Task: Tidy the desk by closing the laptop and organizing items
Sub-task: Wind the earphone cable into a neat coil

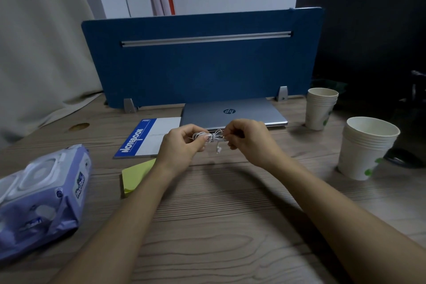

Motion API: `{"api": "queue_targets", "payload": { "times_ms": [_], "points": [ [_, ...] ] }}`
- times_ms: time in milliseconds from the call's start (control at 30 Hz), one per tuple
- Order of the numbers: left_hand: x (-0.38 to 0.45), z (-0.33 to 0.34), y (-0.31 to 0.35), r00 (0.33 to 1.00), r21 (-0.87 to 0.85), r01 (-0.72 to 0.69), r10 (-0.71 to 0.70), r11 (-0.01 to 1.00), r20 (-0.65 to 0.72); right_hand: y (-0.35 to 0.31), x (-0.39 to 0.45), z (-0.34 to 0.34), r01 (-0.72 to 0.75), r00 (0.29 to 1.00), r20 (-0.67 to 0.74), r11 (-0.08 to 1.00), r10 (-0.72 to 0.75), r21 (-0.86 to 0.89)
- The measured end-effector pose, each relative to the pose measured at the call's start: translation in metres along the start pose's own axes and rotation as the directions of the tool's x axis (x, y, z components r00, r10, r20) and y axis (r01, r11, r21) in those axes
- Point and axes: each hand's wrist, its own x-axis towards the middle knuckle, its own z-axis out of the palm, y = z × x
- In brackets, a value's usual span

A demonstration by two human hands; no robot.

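Two readable marks on the bench

The closed laptop [234, 113] carries an "hp" logo on its lid; the notebook [149, 137] has "NOTEBOOK" in white along its blue band; print on the wipes pack [43, 198] is too blurred.

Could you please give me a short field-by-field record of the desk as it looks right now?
laptop: closed, by the blue divider
left hand: grips bundled white earphone cable
right hand: pinches the cable's other end
notebook: flat, left of laptop
sticky notes: near notebook
wipes pack: far left
cup stacks: right side
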Motion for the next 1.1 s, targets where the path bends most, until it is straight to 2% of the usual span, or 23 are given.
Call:
{"api": "queue_targets", "payload": {
  "times_ms": [400,733,1100],
  "points": [
    [-0.0005,0.0035,-0.0031,0.998,-0.046,0.006,-0.004,0.999,0.056,-0.0018,-0.0026,0.0007,-0.019,1.000,0.017,0.999,0.019,0.040],
    [0.0000,0.0041,-0.0027,0.997,-0.130,-0.008,0.018,0.991,0.069,-0.0077,-0.0051,-0.0007,-0.081,0.996,0.037,0.981,0.075,0.175],
    [0.0007,0.0033,-0.0066,0.997,-0.162,0.036,-0.024,0.986,0.077,-0.0043,-0.0045,-0.0006,-0.070,0.997,0.052,0.986,0.063,0.149]
  ]
}}
